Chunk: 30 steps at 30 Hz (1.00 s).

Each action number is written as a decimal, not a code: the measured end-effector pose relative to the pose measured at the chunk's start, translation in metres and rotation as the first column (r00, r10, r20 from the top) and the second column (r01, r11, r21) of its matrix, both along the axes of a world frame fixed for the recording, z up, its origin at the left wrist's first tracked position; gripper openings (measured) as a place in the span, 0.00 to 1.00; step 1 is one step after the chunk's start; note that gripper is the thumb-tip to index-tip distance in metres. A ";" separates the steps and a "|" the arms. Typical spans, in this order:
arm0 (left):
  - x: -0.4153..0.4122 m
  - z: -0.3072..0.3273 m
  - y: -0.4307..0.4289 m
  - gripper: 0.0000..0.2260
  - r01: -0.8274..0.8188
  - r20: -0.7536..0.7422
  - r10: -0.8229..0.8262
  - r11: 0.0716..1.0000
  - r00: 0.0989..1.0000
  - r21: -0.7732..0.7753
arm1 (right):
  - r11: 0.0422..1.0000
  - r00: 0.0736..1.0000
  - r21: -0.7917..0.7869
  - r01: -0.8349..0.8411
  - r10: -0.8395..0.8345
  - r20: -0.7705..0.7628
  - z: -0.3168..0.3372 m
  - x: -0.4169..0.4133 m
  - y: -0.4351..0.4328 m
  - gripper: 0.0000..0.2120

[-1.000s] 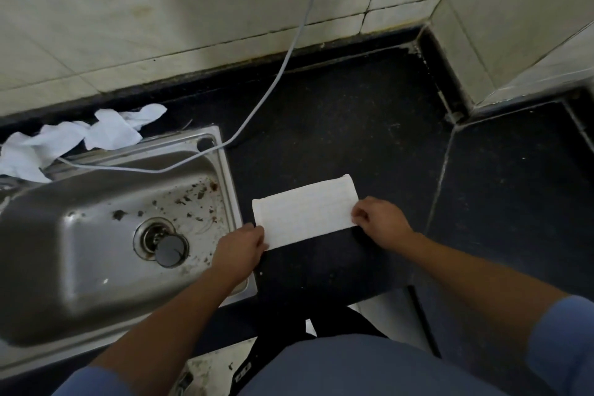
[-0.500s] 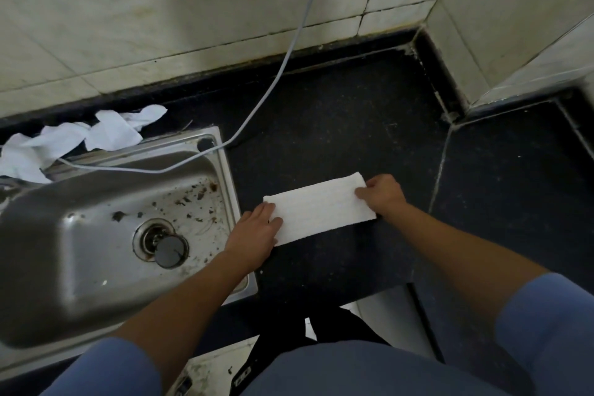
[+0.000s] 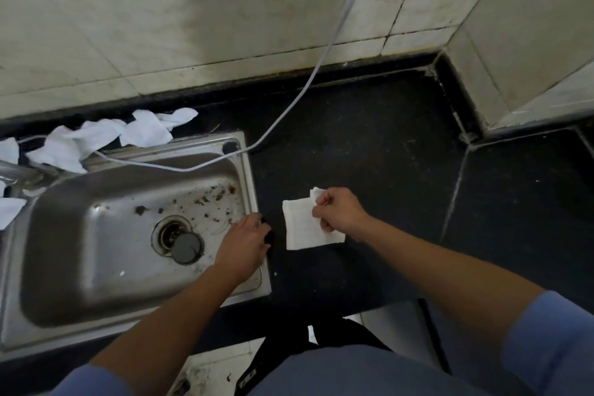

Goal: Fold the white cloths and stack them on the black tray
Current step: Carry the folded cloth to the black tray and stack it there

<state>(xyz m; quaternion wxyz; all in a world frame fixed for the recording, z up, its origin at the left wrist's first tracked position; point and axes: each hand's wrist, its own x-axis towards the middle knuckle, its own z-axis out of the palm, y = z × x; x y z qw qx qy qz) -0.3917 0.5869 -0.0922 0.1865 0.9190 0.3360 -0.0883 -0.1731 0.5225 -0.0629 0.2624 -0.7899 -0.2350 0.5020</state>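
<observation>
A white cloth [image 3: 305, 228], folded to a small rectangle, lies on the black counter [image 3: 369, 145] just right of the sink. My right hand [image 3: 337, 212] pinches its upper right edge, where a corner of cloth sticks up. My left hand [image 3: 244, 241] rests over the sink's right rim, off the cloth, its fingers relaxed and holding nothing. Several crumpled white cloths [image 3: 96, 138] lie behind the sink at the back left. No black tray is in view.
A steel sink [image 3: 96, 235] with debris and a drain plug fills the left side. A grey cable [image 3: 305, 90] runs down the tiled wall and across the sink's back rim. The counter turns a corner at the right.
The long cloth strip has been folded in half to the right. My left hand has let go of it and moved back to the sink rim. My right hand now pinches the folded edge.
</observation>
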 end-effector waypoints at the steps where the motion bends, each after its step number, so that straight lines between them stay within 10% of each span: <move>1: -0.006 0.000 0.000 0.14 -0.003 0.010 0.003 1.000 1.000 0.003 | 0.999 0.999 -0.021 -0.032 0.032 0.018 -0.006 -0.011 0.005 0.07; 15: -0.007 -0.001 -0.009 0.12 -0.001 -0.003 0.001 0.999 1.000 -0.037 | 0.989 0.985 0.082 -0.120 0.109 0.130 -0.040 -0.038 0.002 0.07; 21: 0.045 -0.009 -0.008 0.22 0.219 -0.060 -0.218 0.976 0.974 0.007 | 0.696 0.430 -0.039 -0.717 0.486 0.761 -0.039 0.005 -0.036 0.19; 30: 0.055 -0.023 0.007 0.33 0.219 -0.264 -0.217 0.975 0.940 -0.024 | 0.491 0.214 -0.406 -0.771 0.800 0.561 -0.052 0.020 -0.040 0.34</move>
